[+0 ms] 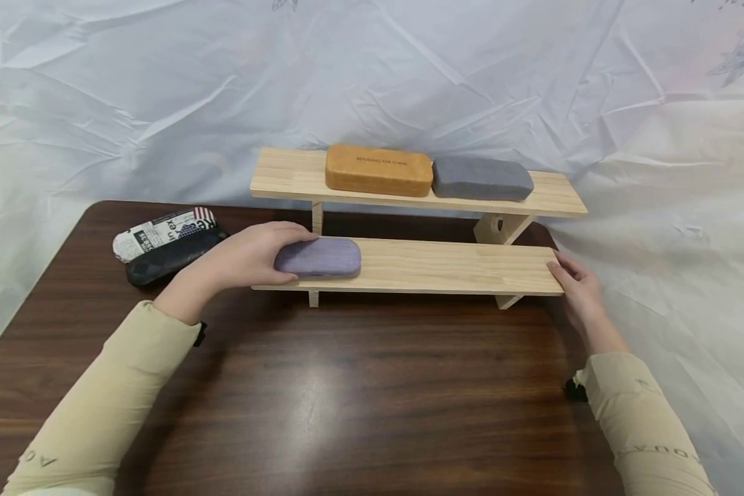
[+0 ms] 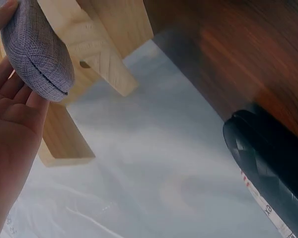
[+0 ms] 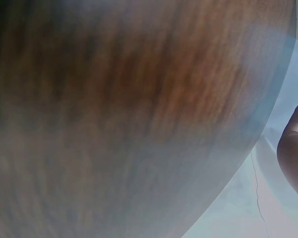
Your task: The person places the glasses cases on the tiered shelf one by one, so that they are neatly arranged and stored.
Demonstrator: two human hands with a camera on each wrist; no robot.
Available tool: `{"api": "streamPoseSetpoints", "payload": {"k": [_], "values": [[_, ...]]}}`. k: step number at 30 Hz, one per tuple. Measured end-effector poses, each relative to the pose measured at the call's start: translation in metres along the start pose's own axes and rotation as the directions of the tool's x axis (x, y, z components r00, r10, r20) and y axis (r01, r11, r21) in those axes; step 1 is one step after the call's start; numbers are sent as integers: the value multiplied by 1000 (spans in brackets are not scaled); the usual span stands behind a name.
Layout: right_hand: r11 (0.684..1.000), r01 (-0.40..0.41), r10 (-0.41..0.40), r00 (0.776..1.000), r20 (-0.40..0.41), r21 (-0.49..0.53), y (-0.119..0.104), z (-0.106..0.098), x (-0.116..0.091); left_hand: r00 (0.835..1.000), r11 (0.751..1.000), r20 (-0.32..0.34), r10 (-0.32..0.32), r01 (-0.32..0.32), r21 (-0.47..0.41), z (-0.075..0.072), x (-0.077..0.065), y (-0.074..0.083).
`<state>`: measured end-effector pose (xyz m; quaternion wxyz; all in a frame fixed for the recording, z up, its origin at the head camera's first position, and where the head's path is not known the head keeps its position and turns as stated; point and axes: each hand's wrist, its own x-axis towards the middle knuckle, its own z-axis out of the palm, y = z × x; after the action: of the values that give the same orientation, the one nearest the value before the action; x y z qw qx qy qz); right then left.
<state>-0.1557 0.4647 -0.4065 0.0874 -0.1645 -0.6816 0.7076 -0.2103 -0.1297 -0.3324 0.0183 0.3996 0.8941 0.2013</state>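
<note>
From the head view we see two pale, straight-grained planks, an upper plank (image 1: 552,191) raised behind a lower plank (image 1: 434,267), on a glossy dark wooden tabletop (image 1: 372,386) before a creased white sheet (image 1: 409,76). A smooth orange case (image 1: 378,172) and a faceted grey case (image 1: 482,179) sit end to end above. Our left hand (image 1: 248,255) grasps the left end of a rounded purple case (image 1: 319,257) at the lower plank's left part; rightward, the plank runs on to our right hand (image 1: 579,289), which pinches its far end, thumb on top. A printed case (image 1: 161,233) and a black case (image 1: 172,259) lie touching, left of the planks. In the left wrist view, the purple case shows woven cloth and a dark seam, held between thumb and fingers; the black case, quilted, lies well apart. In the right wrist view, blurred wood ends in a curved edge; we cannot tell the grip there.
</note>
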Motion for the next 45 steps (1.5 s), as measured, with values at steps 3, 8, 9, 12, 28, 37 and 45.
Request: {"api": "streamPoseSetpoints", "payload": {"k": [3, 8, 9, 12, 28, 37, 45], "values": [[1000, 1, 0, 1000, -4, 5, 0, 0, 0, 1000, 1000, 7, -2, 2, -5, 2, 3, 2], [999, 19, -19, 1000, 1, 27, 0, 0, 0, 1000, 1000, 20, -12, 12, -23, 2, 5, 2], [999, 21, -21, 1000, 2, 30, 0, 0, 0, 1000, 1000, 22, -11, 12, -27, 2, 6, 2], [999, 23, -23, 1000, 8, 42, 0, 0, 0, 999, 999, 30, -11, 13, -38, 1, 7, 0], [1000, 15, -15, 1000, 1, 23, 1, 0, 1, 999, 999, 30, -35, 36, -38, -1, 3, -3], [1000, 22, -23, 1000, 6, 21, 1, -1, 0, 998, 998, -36, -44, 43, -42, -14, -19, -8], [999, 31, -32, 999, 13, 28, 2, 0, 0, 985, 998, -156, -69, 66, -20, -27, -50, -23]]}}
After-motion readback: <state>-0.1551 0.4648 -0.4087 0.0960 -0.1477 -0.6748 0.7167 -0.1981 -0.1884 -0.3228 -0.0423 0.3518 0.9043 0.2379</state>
